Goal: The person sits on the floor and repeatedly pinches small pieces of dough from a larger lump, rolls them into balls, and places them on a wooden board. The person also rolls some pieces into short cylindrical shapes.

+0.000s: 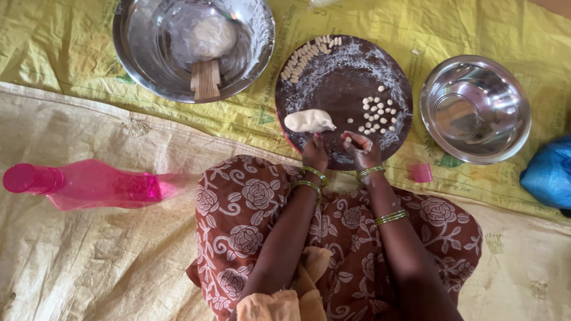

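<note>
Fingers [351, 142] of right hand [360, 151] pinch small dough bit; left hand [314, 153] fingers curled beside soft, sticky dough lump [308, 120] at dark plate [345, 83] near edge; lift gently from beneath.

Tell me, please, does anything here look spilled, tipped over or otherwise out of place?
The pink bottle lies on its side on the mat, no spill visible. A small pink cap sits apart, right of the dark plate. White flour dusts that plate.
</note>
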